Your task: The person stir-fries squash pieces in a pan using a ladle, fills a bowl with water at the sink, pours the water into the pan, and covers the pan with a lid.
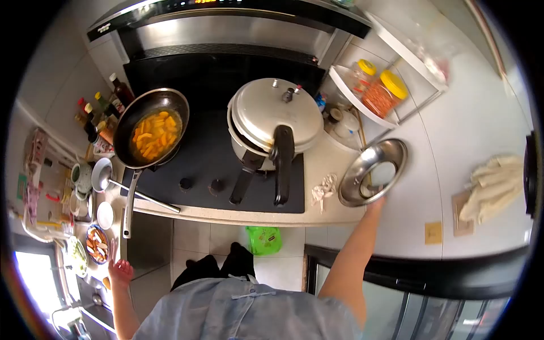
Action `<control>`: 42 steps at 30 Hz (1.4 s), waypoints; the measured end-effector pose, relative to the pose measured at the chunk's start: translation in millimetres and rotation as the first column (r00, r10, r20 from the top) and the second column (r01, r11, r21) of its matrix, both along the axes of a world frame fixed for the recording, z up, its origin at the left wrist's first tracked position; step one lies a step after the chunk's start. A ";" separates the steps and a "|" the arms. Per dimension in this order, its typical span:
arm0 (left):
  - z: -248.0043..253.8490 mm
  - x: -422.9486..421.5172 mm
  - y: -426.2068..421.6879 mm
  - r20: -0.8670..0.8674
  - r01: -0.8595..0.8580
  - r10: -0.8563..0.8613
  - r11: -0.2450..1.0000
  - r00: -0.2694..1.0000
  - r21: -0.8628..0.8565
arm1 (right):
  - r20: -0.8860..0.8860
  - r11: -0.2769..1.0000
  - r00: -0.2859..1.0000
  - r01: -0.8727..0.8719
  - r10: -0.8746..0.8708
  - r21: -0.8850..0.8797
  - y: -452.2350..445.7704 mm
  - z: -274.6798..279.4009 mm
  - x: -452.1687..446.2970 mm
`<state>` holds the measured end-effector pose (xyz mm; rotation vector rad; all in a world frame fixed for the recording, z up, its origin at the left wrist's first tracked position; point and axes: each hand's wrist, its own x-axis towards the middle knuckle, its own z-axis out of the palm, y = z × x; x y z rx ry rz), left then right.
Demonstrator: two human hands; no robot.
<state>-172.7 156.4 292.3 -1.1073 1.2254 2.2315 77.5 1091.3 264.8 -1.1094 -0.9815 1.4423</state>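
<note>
My right hand [374,201] is at the near rim of a shiny metal bowl [352,177] on the counter's right end, its fingers closed over the edge. A round, pale thing [381,173] sits inside that bowl. My left hand [121,273] hangs by the left counter edge with loosely curled fingers and nothing in it. Beside it is a blue-rimmed plate [89,249] of sliced reddish and pale food. A frying pan [184,107] with orange pieces in liquid stands on the left burner. On the right burner sits a pressure cooker [258,107], its lid tilted on top.
A ladle [144,196] lies across the counter and stove edge. Sauce bottles [120,88] crowd the back left. Yellow-lidded jars [385,93] stand on a corner shelf. A crumpled cloth or tissue [324,187] lies by the metal bowl. The pan handle [130,207] juts past the counter's edge.
</note>
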 end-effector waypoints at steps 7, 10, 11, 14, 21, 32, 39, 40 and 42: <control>9.9 9.8 15.1 0.061 -0.175 0.189 0.968 0.980 -0.180 | 0.385 0.992 0.923 -0.057 0.008 0.115 31.5 -17.1 -4.0; 2.4 10.1 11.1 0.091 -0.146 0.162 0.976 0.983 -0.159 | 0.096 0.993 0.990 0.097 -0.103 0.064 33.9 -20.3 -5.2; -3.0 9.4 5.6 0.102 -0.124 0.140 0.981 0.985 -0.146 | -0.090 0.987 0.983 0.160 -0.159 0.004 35.8 -23.6 -4.9; -13.7 6.8 -5.1 0.106 -0.138 0.151 0.982 0.983 -0.126 | 0.352 0.945 0.914 0.090 -0.204 0.315 -33.0 31.9 -10.9; -48.3 10.7 -17.3 -0.082 0.014 0.000 0.986 0.997 0.168 | 0.540 0.847 0.793 -0.058 -0.282 0.528 -62.0 186.6 -23.3; -14.5 30.2 -12.9 -0.127 -0.083 0.105 0.982 0.986 0.167 | 0.738 -0.031 0.610 -0.776 -0.288 0.630 -358.6 381.8 -322.8; -7.1 90.3 -70.4 -0.151 -0.267 0.292 0.950 0.944 0.163 | 0.781 -0.279 0.458 -0.887 -0.425 0.368 -528.4 302.6 -488.9; -8.4 101.8 -84.0 -0.147 -0.302 0.324 0.941 0.935 0.150 | 0.800 -0.260 0.440 -0.896 -0.407 0.360 -539.2 286.3 -506.4; -1.4 122.2 -105.3 -0.151 -0.369 0.382 0.923 0.911 0.109 | 0.838 -0.210 0.411 -0.910 -0.358 0.357 -553.0 253.3 -534.2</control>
